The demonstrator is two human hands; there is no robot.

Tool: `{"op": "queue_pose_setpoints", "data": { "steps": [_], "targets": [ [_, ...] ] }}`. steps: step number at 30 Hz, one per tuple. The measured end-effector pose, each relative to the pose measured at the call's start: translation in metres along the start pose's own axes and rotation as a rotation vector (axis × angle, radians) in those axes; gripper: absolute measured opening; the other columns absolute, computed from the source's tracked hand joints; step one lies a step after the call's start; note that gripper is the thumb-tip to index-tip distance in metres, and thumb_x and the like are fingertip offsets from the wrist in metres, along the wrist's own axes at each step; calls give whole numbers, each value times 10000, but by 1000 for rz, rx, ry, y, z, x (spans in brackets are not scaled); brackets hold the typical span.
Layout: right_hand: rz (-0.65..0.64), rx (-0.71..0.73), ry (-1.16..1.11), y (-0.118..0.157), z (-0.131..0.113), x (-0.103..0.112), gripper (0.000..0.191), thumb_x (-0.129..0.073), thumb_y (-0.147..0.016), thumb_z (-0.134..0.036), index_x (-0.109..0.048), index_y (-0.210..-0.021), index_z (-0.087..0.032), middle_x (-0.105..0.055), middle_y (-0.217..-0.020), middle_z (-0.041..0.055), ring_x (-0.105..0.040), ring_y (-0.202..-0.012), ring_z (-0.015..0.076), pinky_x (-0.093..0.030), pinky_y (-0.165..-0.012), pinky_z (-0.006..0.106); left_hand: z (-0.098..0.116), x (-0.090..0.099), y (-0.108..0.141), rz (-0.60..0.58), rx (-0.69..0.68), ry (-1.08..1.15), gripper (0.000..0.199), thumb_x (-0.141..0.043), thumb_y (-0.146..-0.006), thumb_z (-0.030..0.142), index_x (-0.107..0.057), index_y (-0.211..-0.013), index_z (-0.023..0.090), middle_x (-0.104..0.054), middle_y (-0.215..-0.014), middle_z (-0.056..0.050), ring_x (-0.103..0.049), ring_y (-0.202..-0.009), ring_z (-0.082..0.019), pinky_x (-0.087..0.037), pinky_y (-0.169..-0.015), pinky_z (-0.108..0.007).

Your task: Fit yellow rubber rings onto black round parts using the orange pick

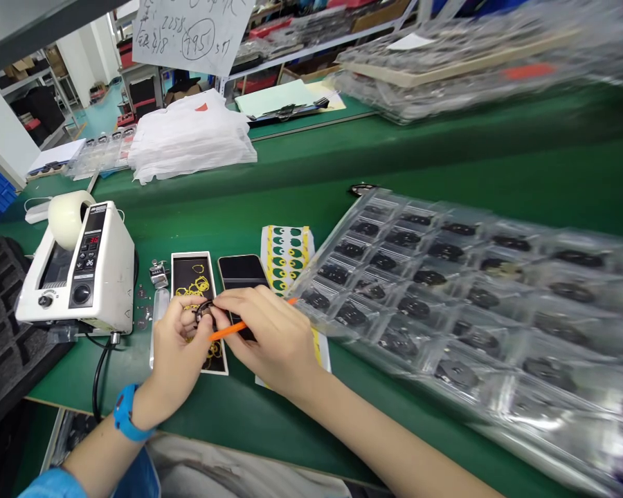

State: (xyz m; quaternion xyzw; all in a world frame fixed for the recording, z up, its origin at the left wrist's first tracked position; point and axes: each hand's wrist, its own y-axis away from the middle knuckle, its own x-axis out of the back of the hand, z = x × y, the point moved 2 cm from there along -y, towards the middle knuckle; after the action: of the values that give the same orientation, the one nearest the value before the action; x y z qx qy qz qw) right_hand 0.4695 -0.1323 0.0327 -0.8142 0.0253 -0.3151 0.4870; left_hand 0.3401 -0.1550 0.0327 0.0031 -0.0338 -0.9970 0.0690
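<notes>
My left hand [179, 346] is closed on a small black ring-shaped part [203, 312], pinched between its fingers. Touching the same part, my right hand [273, 339] also has an orange stick-like tool [228, 331] in its grip, pointing left. Both hands are above a white-edged box [219, 365] of yellow rings [200, 283]. Partly under my right hand lie a black phone [241, 268] and a sheet of green and yellow stickers [289, 249]. The fine details of the ring-shaped part are too small to tell.
A white tape dispenser [104, 277] stands left, beside a metal counter [158, 274]. Clear trays with black parts [412, 306] cover the right side. White sheets [192, 131], a clipboard [277, 100] and stacked trays [446, 62] lie at the back. Black foam [5, 325] is far left.
</notes>
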Motion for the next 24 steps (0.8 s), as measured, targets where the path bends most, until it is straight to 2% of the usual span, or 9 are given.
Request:
{"op": "queue_pose_setpoints", "data": {
  "steps": [4,7,8,10,12,14,17,21,24],
  "targets": [
    [32,-56,-159,-5,0,9,83,-558,-907,-150,-555,-976,-196,-675,-857,66,-596,-702,183,-462,-577,287,2,2,-5,38,18,54,220,-729,-711,306,-555,-764,184,-515,-544,66,-479,-511,-83,-404,-520,-190],
    [112,-225,-273,-8,5,19,70,-519,-920,-154,-561,-941,-207,-631,-820,36,-518,-583,143,-416,-508,265,2,6,-8,52,17,92,198,-731,-698,273,-566,-754,179,-558,-595,43,-514,-560,-96,-449,-563,-211],
    [108,-291,-298,-9,8,21,86,-509,-923,-145,-564,-918,-211,-608,-781,16,-485,-544,129,-402,-489,255,2,7,-9,53,8,104,186,-733,-691,257,-577,-754,178,-581,-626,30,-533,-590,-105,-464,-582,-219],
    [0,-353,-348,-11,11,20,109,-511,-925,-132,-574,-889,-214,-569,-724,-12,-451,-504,113,-379,-459,237,2,9,-10,46,-18,125,164,-737,-673,226,-602,-751,175,-614,-687,10,-568,-655,-124,-490,-610,-231],
    [-168,-296,-414,-13,10,16,119,-503,-936,-129,-583,-908,-212,-575,-739,-9,-495,-537,116,-399,-475,229,3,10,-10,13,-25,144,149,-732,-658,215,-614,-740,173,-614,-689,9,-578,-639,-128,-503,-574,-233],
    [-270,-189,-470,-12,8,12,136,-469,-962,-125,-575,-956,-210,-600,-799,13,-559,-632,133,-445,-545,235,4,10,-10,-44,8,157,141,-718,-663,226,-612,-738,171,-594,-648,22,-560,-540,-112,-488,-491,-224],
    [-291,-98,-503,-10,7,10,142,-437,-988,-119,-547,-991,-209,-607,-841,33,-592,-727,148,-467,-611,244,6,10,-8,-98,41,149,137,-710,-663,227,-597,-706,163,-558,-612,39,-503,-445,-74,-411,-396,-182],
    [-319,-86,-528,-8,10,11,97,-457,-997,-146,-530,-976,-207,-600,-833,33,-581,-726,149,-459,-620,247,8,9,-8,-98,18,132,140,-709,-641,214,-584,-654,153,-544,-635,33,-458,-447,-51,-323,-351,-150],
    [-331,-83,-552,-8,11,12,94,-452,-1000,-149,-519,-966,-206,-588,-828,28,-565,-725,144,-449,-621,240,8,9,-8,-107,23,131,135,-697,-639,222,-583,-657,152,-528,-609,38,-436,-432,-51,-309,-345,-157]
  ]
}}
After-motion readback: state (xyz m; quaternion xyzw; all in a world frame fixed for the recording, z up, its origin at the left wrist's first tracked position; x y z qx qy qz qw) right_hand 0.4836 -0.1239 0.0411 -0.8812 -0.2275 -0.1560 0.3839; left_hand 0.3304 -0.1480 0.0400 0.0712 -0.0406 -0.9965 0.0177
